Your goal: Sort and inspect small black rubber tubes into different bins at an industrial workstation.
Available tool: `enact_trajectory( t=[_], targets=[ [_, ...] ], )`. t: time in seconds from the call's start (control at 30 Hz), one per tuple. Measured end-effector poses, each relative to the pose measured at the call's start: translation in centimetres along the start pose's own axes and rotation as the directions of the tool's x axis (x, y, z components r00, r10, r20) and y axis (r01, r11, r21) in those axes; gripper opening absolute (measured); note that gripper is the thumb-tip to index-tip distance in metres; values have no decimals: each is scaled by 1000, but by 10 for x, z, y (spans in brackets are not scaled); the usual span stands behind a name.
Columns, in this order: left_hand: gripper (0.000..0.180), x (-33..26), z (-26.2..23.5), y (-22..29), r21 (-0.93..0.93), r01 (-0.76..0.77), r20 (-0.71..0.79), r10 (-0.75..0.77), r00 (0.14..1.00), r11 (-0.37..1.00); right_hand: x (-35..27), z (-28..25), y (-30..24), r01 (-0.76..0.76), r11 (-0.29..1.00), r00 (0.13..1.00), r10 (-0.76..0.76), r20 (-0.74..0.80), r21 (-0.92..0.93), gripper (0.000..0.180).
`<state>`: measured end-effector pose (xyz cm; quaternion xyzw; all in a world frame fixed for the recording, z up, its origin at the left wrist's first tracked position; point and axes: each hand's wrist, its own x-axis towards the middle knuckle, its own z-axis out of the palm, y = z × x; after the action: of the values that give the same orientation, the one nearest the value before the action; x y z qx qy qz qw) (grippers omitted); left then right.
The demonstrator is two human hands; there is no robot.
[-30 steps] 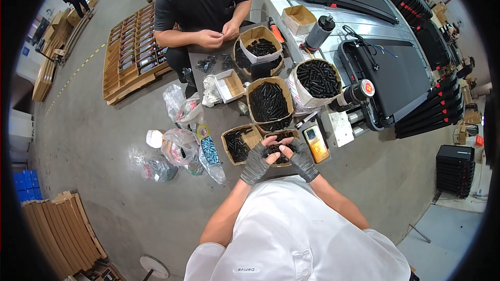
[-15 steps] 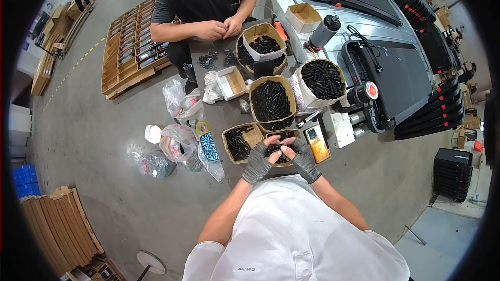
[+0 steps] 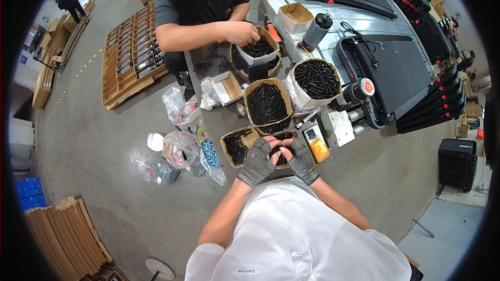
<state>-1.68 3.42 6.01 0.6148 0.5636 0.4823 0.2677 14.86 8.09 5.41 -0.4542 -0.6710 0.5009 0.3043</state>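
Note:
My left hand (image 3: pixel 258 160) and my right hand (image 3: pixel 298 160), both in grey fingerless gloves, meet with curled fingers above a small carton of black parts (image 3: pixel 285 136). Their fingertips pinch close together; what is between them is small and dark against the parts below, and I cannot make it out. Just left of my left hand is an open carton (image 3: pixel 237 146) of black bolt-like pieces. Beyond my hands sits a bigger carton (image 3: pixel 267 103) full of the same pieces. A phone with a yellow-orange back (image 3: pixel 317 144) lies beside my right hand.
Across the table a co-worker (image 3: pixel 205 5) reaches into a white box (image 3: pixel 259 52) of black parts. A full white sack (image 3: pixel 316 80) stands at right, by a bench with a dark motor (image 3: pixel 319 30). Plastic bags (image 3: pixel 179 148) and blue screws (image 3: pixel 210 152) lie at left.
The co-worker's hands were together over the table; one now reaches into the white box. My hands stay together over the small carton, with only slight finger movement. The view has shifted a little.

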Motion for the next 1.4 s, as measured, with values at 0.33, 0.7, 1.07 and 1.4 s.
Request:
enact_trajectory(
  t=[0.33, 0.7, 1.07, 1.4],
  targets=[
    [31, 4, -3, -8, 279, 212, 376, -310, 873, 936, -4, -4, -7, 87, 992, 990, -75, 123, -89, 14],
    [20, 50, -5, -12, 169, 290, 194, -321, 927, 942, 11, -8, 30, -556, 691, 829, 421, 369, 462, 29],
    [28, 169, 22, -86, 417, 395, 66, -461, 885, 818, 20, -12, 37, -593, 624, 803, 416, 427, 509, 26],
    [31, 172, 38, -99, 419, 390, 34, -444, 896, 820, 19, -15, 39, -622, 589, 783, 455, 424, 516, 28]
  ],
)
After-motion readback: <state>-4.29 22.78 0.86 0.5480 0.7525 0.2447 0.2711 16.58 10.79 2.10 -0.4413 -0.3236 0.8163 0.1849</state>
